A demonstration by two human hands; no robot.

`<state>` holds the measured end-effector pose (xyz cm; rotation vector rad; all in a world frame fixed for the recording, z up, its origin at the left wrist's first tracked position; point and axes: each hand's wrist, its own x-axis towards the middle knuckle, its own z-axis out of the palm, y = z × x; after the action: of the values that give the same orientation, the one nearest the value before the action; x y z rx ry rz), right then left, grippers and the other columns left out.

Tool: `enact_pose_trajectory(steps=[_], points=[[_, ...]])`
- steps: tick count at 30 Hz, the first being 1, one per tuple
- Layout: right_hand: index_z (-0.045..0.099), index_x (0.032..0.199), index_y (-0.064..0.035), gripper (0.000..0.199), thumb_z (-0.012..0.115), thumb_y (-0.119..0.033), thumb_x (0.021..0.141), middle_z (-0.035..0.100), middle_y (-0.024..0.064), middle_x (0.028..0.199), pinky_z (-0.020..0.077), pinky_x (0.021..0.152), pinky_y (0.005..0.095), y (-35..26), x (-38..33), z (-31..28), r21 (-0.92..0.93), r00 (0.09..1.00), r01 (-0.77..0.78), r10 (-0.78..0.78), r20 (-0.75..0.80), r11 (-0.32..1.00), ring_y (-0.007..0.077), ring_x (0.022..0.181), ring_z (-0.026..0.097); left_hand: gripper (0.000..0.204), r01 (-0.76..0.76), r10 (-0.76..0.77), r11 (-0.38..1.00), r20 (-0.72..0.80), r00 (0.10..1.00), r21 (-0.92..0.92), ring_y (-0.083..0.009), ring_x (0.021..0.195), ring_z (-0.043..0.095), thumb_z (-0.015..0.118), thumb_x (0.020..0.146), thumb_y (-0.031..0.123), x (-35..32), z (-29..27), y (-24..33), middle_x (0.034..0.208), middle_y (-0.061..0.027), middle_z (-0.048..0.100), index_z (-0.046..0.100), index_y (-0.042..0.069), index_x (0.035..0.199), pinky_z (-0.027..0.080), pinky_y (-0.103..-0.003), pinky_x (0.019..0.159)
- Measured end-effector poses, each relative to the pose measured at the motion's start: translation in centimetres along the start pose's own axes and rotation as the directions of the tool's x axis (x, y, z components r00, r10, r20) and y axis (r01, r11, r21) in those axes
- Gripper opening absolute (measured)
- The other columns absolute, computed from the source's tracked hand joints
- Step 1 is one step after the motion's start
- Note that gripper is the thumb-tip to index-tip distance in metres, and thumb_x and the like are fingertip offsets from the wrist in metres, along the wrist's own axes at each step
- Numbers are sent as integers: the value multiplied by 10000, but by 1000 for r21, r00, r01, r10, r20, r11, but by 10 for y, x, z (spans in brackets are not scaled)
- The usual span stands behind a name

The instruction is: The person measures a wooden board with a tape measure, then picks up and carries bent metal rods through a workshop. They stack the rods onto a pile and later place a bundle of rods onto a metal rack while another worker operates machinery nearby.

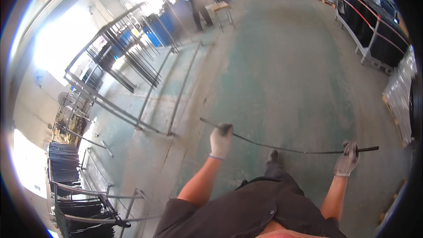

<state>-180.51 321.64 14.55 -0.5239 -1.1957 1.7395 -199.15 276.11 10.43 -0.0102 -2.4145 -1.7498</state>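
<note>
A long, thin black rod (269, 146) spans the space in front of my body, bowing slightly in the middle. My left hand (221, 140), in a pale work glove with dark fingers, is closed around it near its left end. Near the other end, my right hand (347, 158) grips it in a similar glove, and a thicker dark end sticks out beyond the fingers. The rod is held above the floor and touches nothing else that I can see.
On the left stands a metal rack (112, 101) hung with several dark rods. Nearer, a cart (99, 205) holds bundled black strips. A person (196, 4) stands far off beside a stool (221, 9). Loaded frames (372, 28) and a wrapped pallet (401, 92) line the right. Green floor (286, 70) stretches ahead.
</note>
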Motion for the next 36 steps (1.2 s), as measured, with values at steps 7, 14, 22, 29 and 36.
enact_pose_trajectory(steps=[7,14,22,29,36], points=[[532,789,-113,297,707,-166,1024,358,-19,694,394,822,322,102,183,185,-1,990,-125,125,68,992,138,777,493,92,118,-126,991,-135,983,-63,-150,933,721,692,988,49,209,74,22,950,-61,766,744,9,1052,557,-308,850],[519,792,-118,314,730,-191,1012,398,-34,704,352,739,308,217,340,368,-89,971,-113,129,202,990,123,729,468,138,203,-189,979,-337,922,8,-176,920,728,731,987,123,410,119,-31,970,-91,778,746,24,1082,564,-338,855],[497,745,-114,335,681,-181,1017,419,-31,689,322,724,308,306,502,535,-200,983,-40,75,168,979,110,727,441,137,169,-186,981,-232,955,-93,-160,906,712,726,987,132,683,223,-48,934,-92,766,745,19,1062,555,-332,835],[506,739,-106,349,673,-212,1027,397,-25,692,348,775,321,406,663,645,-85,990,12,0,139,996,114,759,453,142,121,-119,993,-112,987,10,-173,931,720,719,983,96,907,300,-8,963,-94,770,740,9,1092,557,-334,848],[515,768,-125,321,698,-212,1018,412,-25,715,381,774,303,520,832,811,-145,965,-134,163,206,980,112,729,437,113,142,-129,989,-203,971,50,-165,918,718,725,972,80,1118,372,-7,954,-76,773,754,11,1058,555,-323,840]])
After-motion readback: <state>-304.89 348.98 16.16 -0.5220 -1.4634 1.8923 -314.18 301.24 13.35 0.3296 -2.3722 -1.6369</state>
